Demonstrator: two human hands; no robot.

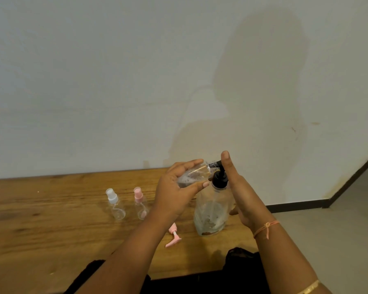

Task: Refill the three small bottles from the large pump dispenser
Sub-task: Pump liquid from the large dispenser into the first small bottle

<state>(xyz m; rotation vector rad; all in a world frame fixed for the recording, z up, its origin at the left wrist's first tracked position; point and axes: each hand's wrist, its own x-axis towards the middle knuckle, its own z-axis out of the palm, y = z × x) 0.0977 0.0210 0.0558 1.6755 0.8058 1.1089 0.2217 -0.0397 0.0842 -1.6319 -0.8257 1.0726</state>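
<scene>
Head view: left hand [179, 192] curls round a small clear bottle [194, 175], tipped near-horizontal, mouth at the black pump head [220, 179]. Right hand [240, 192] is flat, fingers straight, set against the pump, gripping nothing. Best done with short full strokes, mouth tight under the spout, large pump dispenser [212, 211] kept upright. Beyond: white-capped bottle [115, 204] and pink-capped bottle [141, 203] stand on the wooden table [51, 219] — loose pink spray top [174, 235] lies nearer.
</scene>
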